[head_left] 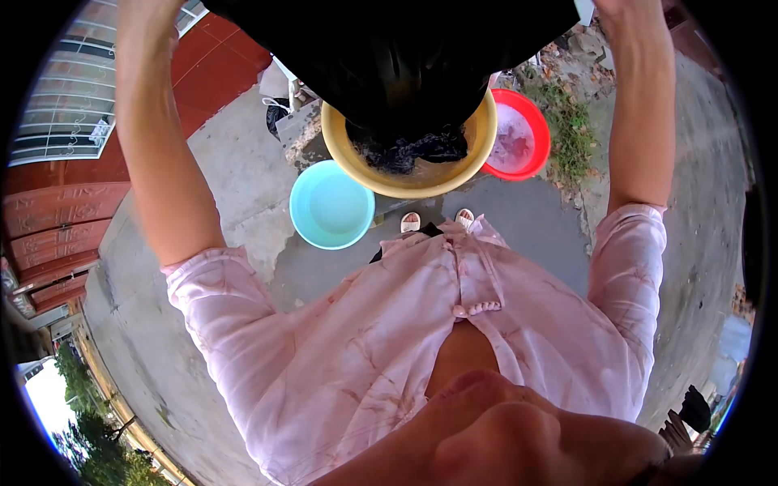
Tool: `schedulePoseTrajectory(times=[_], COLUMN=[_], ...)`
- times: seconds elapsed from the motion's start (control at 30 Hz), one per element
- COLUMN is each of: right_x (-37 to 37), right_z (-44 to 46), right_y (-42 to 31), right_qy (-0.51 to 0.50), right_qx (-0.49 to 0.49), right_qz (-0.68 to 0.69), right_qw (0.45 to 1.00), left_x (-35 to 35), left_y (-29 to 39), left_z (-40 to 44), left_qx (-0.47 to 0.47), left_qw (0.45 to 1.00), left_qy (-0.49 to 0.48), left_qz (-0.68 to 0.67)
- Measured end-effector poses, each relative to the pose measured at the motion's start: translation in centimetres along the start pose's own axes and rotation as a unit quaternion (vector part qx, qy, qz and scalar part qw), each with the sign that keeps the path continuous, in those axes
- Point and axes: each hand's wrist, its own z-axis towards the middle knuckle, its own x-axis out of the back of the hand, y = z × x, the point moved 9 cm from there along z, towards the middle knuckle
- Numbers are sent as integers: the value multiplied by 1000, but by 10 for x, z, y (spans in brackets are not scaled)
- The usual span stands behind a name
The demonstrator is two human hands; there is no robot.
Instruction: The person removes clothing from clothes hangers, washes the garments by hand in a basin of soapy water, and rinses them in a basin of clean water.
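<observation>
A large wet black cloth (397,57) hangs spread between my raised arms, its lower end bunched in the water of a yellow basin (409,191). Its upper edge is out of view, so I cannot tell what kind of garment it is. My left hand (148,10) is at the top left, by one side of the cloth, and my right hand (622,6) is at the top right, by the other. The top edge cuts off the fingers of both hands, but the cloth is held up between them.
Left of the yellow basin stands a light blue basin (332,205) of clear water. To its right is a red basin (541,134) with sudsy water. Weeds (571,138) and rubble lie beyond on the right. The concrete ground (519,219) is wet around my sandals (411,222).
</observation>
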Motion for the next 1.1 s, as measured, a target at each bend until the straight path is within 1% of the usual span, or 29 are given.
schedulePoseTrajectory(times=[0.03,0.07,0.1,0.13,0.17,0.2,0.23,0.27,0.3,0.33,0.37,0.4,0.43,0.5,0.57,0.63,0.7,0.73,0.77,0.83,0.87,0.9,0.97,1.0,1.03,1.1], right_x=[14,20,28,43,79,99,114,132,163,146,139,140,133,101,86,90,95,99,100,104,116,119,116,109,110,115], right_z=[-15,-31,-50,-53,-85,-100,-119,-133,-148,-155,-164,-171,-178,-179,-187,-183,-181,-178,-177,-173,-173,-174,-173,-169,-168,-168], right_y=[29,58,91,117,170,217,256,286,333,335,346,371,392,403,419,430,443,453,459,469,487,492,488,478,476,478], right_qy=[65,92,119,86,172,172,195,221,212,183,171,152,136,80,48,44,22,6,7,5,9,10,21,42,43,36], right_qx=[-41,-94,-145,-43,-238,-280,-328,-309,-279,-219,-215,-209,-237,-157,-58,-80,-82,-104,-106,-96,-133,-136,-57,6,7,-61], right_qz=[20,3,-14,-68,-113,-65,-49,-126,-231,-330,-416,-501,-534,-631,-692,-686,-700,-698,-697,-754,-724,-723,-703,-738,-739,-705], right_qw=[997,991,982,993,949,942,923,916,908,900,867,826,800,756,718,722,709,709,709,649,677,677,708,673,673,705], left_x=[-7,-24,-30,-50,-62,-70,-80,-95,-109,-122,-139,-163,-188,-229,-253,-262,-267,-269,-272,-274,-276,-277,-280,-281,-282,-280], left_y=[-29,-42,-108,-154,-189,-226,-253,-279,-288,-287,-280,-275,-279,-297,-322,-334,-339,-341,-344,-353,-352,-354,-364,-367,-367,-364], left_z=[-21,-40,-47,-73,-103,-129,-160,-184,-200,-215,-238,-249,-263,-283,-296,-299,-302,-298,-297,-296,-294,-294,-297,-298,-297,-293], left_qx=[119,54,82,146,209,239,298,184,65,140,217,168,117,6,38,73,78,78,78,133,95,95,131,148,146,135], left_qw=[989,987,985,968,950,943,917,945,958,938,911,902,889,899,896,870,874,881,881,917,912,911,900,894,894,895], left_qy=[-31,-112,-126,-198,-227,-218,-243,-222,-197,-212,-228,-257,-284,-251,-259,-299,-297,-286,-288,-259,-255,-257,-275,-285,-285,-276], left_qz=[80,104,83,48,57,77,110,156,199,234,266,304,341,360,358,386,377,368,368,273,308,309,312,314,314,323])
